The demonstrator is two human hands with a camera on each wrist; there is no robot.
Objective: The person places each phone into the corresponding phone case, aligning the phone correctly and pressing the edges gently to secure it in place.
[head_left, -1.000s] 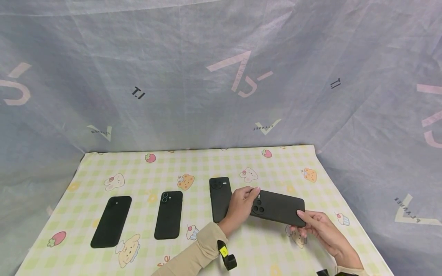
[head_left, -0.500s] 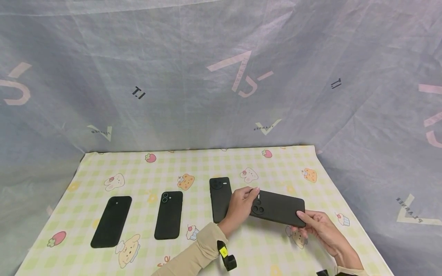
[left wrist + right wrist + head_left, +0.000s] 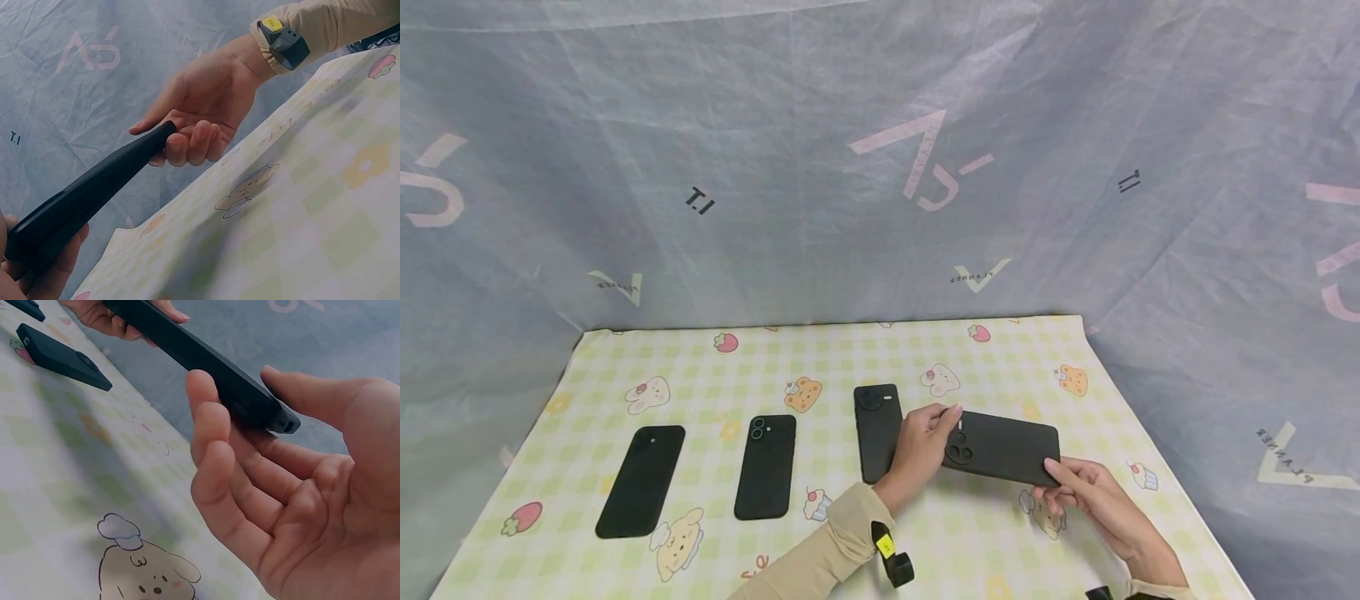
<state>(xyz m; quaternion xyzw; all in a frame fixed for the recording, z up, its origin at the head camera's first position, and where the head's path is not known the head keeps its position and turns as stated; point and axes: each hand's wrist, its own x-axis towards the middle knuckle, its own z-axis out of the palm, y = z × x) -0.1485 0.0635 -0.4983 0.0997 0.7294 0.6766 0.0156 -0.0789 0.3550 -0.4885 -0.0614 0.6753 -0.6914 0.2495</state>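
Observation:
A black phone (image 3: 1011, 450) with a round camera block at its left end is held crosswise over the right part of the table. My left hand (image 3: 921, 450) grips that camera end, thumb at the upper corner. The opposite end is pinched by my right hand (image 3: 1101, 504), its thumb on the back and fingers beneath. Seen edge-on in the left wrist view, the phone (image 3: 94, 187) slants between both hands, raised above the cloth. In the right wrist view, a small opening shows at the near end of the phone (image 3: 187, 350).
Close behind my left hand lies another black phone (image 3: 876, 429), partly covered by it. Two more, a black phone with ringed lenses (image 3: 766, 467) and a black phone at far left (image 3: 642, 483), lie on the checked tablecloth (image 3: 820, 358). Grey sheets (image 3: 805, 167) surround the table.
The right end of the held phone has risen slightly and shifted a little left. My right fingers have moved a little beneath it; my left hand stays almost still.

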